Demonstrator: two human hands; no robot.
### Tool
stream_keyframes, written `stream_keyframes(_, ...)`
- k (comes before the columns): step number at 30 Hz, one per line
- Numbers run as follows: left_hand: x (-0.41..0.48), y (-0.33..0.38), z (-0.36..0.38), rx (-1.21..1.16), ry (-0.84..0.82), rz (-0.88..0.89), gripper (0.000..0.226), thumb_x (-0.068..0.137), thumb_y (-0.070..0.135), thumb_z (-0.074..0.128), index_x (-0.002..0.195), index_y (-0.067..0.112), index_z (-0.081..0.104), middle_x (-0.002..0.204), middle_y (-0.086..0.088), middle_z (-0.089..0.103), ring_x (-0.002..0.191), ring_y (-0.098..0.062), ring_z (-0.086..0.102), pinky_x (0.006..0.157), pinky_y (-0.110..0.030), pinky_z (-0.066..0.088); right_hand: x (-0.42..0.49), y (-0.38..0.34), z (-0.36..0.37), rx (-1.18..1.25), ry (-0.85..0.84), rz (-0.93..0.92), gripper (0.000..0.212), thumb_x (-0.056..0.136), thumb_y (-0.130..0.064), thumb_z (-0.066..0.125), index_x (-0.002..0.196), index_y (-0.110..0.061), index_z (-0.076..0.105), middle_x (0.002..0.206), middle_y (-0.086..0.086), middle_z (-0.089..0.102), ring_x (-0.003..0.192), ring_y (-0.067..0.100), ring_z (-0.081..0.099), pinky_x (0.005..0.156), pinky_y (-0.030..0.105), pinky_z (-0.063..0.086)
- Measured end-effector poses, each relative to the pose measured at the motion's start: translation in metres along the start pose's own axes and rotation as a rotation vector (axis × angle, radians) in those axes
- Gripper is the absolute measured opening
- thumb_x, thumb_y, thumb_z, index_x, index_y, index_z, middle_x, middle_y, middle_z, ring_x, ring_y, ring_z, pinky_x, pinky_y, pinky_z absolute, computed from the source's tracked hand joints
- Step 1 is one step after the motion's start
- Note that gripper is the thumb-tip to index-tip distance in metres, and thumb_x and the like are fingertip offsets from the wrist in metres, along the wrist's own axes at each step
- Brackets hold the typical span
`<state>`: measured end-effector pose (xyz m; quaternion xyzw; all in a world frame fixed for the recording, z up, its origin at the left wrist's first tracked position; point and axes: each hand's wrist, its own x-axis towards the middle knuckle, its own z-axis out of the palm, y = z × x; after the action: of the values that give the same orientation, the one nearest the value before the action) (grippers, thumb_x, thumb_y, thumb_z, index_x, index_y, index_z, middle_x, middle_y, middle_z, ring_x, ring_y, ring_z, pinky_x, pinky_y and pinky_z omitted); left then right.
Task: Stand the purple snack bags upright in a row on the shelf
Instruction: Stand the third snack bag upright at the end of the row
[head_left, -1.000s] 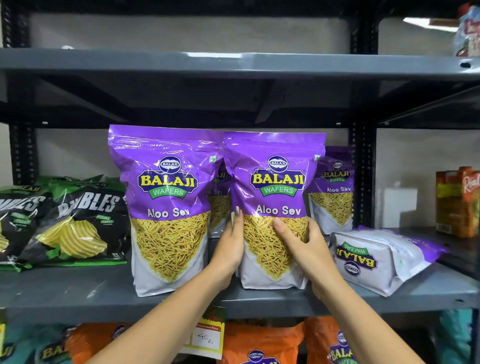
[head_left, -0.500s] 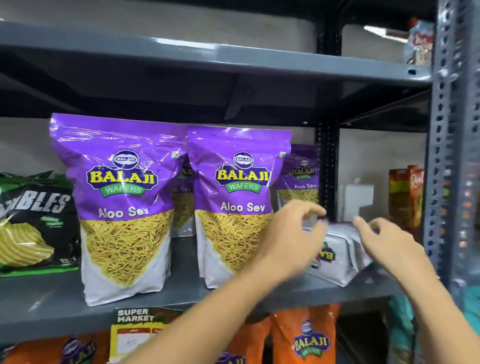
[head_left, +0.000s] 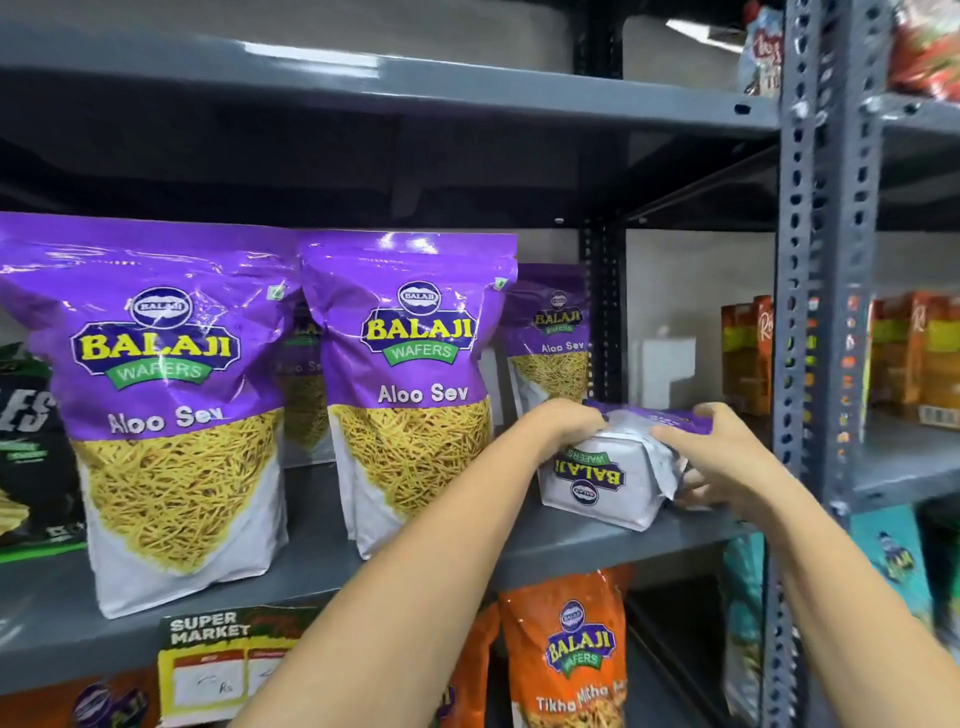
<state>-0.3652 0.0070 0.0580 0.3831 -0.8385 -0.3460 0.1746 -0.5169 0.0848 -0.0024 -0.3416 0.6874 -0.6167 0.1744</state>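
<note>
Two purple Aloo Sev bags stand upright at the front of the grey shelf (head_left: 597, 545): a left bag (head_left: 156, 405) and a middle bag (head_left: 415, 384). Behind them stand another purple bag (head_left: 556, 332) and one more, mostly hidden, between the front two (head_left: 304, 384). At the shelf's right end a purple bag lies on its side (head_left: 602, 478), white bottom toward me, logo upside down. My left hand (head_left: 566, 423) grips its upper left edge. My right hand (head_left: 722, 457) holds its right side.
A perforated grey upright post (head_left: 821, 312) stands close to the right of my right hand. Orange cartons (head_left: 748, 353) sit beyond it. Black-and-green chip bags (head_left: 31, 447) lie at the far left. Orange snack bags (head_left: 571, 654) fill the shelf below, and a price tag (head_left: 218, 660) hangs on the edge.
My hands left the middle upright bag, moved right and closed on the lying bag. The view shifted to the right.
</note>
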Motion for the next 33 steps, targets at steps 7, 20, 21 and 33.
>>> stream_keyframes(7, 0.018, -0.018, 0.007, -0.221, 0.154, 0.076, 0.109, 0.087, 0.039, 0.064, 0.150, 0.016, -0.022, 0.160, -0.012, 0.025, 0.142, -0.031, 0.035, 0.115, -0.037, 0.031, 0.012, -0.020, 0.005, -0.078, 0.071, -0.168, 0.079, 0.070, -0.023, 0.068, 0.139, -0.035, 0.031, 0.114, 0.007, 0.063, 0.102, 0.031, 0.066, 0.084, 0.055, 0.056)
stream_keyframes(20, 0.017, -0.032, 0.022, -0.109, 0.592, 0.199, 0.132, 0.063, 0.022, 0.086, 0.151, 0.034, -0.012, 0.136, -0.014, 0.028, 0.124, -0.040, 0.049, 0.097, -0.044, 0.044, 0.035, -0.025, 0.021, -0.028, -0.082, -0.493, 0.097, 0.081, 0.013, 0.060, 0.153, -0.030, 0.011, 0.117, 0.008, 0.062, 0.092, 0.013, 0.068, 0.078, 0.030, 0.055)
stream_keyframes(21, 0.015, -0.032, 0.025, -0.054, 0.632, 0.197, 0.135, 0.061, 0.024, 0.087, 0.150, 0.034, -0.013, 0.132, -0.012, 0.029, 0.118, -0.041, 0.053, 0.092, -0.044, 0.047, 0.036, -0.023, 0.022, -0.001, -0.101, -0.490, 0.097, 0.083, 0.015, 0.058, 0.154, -0.028, 0.009, 0.122, 0.011, 0.060, 0.095, 0.015, 0.067, 0.078, 0.028, 0.053)
stream_keyframes(33, 0.000, -0.034, 0.054, 0.150, 0.963, 0.298, 0.105, 0.069, 0.051, 0.071, 0.152, 0.023, 0.012, 0.145, -0.010, 0.031, 0.130, -0.030, 0.038, 0.100, -0.043, 0.039, 0.046, -0.013, 0.018, 0.631, -0.146, -0.142, 0.047, 0.085, -0.059, 0.055, 0.120, -0.030, 0.049, 0.117, 0.007, 0.064, 0.094, 0.015, 0.061, 0.083, 0.037, 0.043)
